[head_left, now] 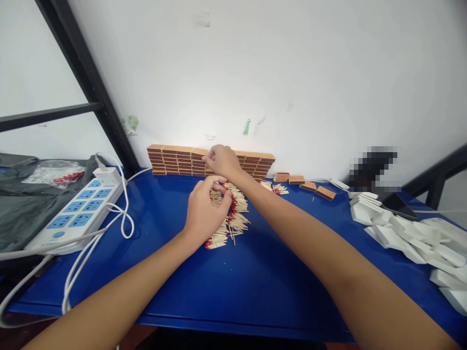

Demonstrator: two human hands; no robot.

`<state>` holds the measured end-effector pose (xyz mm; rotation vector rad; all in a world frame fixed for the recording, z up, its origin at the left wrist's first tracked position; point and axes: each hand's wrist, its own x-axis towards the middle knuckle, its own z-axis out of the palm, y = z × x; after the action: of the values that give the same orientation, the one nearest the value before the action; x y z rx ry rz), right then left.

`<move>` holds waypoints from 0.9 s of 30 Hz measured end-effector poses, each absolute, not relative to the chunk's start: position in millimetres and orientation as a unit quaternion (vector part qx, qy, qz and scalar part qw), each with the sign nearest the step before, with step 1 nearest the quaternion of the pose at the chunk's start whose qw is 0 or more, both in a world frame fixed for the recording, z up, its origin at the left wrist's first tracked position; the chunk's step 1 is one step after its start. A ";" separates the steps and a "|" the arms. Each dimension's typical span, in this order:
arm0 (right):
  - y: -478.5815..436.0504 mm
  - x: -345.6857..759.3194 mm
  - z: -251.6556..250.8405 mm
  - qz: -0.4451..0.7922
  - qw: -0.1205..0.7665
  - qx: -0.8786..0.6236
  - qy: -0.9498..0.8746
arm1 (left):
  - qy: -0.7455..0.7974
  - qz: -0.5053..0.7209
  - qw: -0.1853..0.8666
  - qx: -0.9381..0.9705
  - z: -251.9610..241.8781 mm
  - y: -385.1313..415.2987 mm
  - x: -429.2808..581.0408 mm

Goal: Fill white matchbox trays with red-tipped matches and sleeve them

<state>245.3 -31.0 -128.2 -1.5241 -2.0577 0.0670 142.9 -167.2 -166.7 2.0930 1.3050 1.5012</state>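
A row of stacked matchboxes (178, 160) with orange-brown tops and dark sides stands against the wall. My right hand (223, 159) reaches over the middle of its top layer. Its thumb and fingers are closed at the end of one top matchbox (199, 151), which sits slightly askew; the fingers partly hide it. Lower and to the left, my left hand (206, 204) arches over the loose matches, with thumb and forefinger curved and a gap between them. Red-tipped matches (238, 221) lie in several heaps beside and under this hand.
Several separate matchboxes (308, 186) lie right of the stack. White folded pieces (408, 238) pile up along the right side, near a dark device (397, 204). At left, a power strip (82, 209) trails white cables (78, 267) over the blue tabletop (277, 291).
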 end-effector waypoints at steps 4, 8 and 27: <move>-24.6 245.3 -127.6 0.016 0.280 -0.574 -0.769 | 0.447 0.519 0.122 0.718 -166.1 -167.2 143.0; -23.1 247.8 -124.1 0.023 0.280 -0.559 -0.780 | 0.444 0.518 0.117 0.721 -166.4 -166.6 142.8; -122.2 522.3 -150.2 -0.123 0.157 -0.714 -0.671 | 0.402 0.507 0.076 0.759 -167.8 -168.7 142.0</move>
<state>522.3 -122.2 -150.2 -2.0444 -1.9193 -0.3510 142.0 -168.7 -167.8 2.2764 1.2038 1.5186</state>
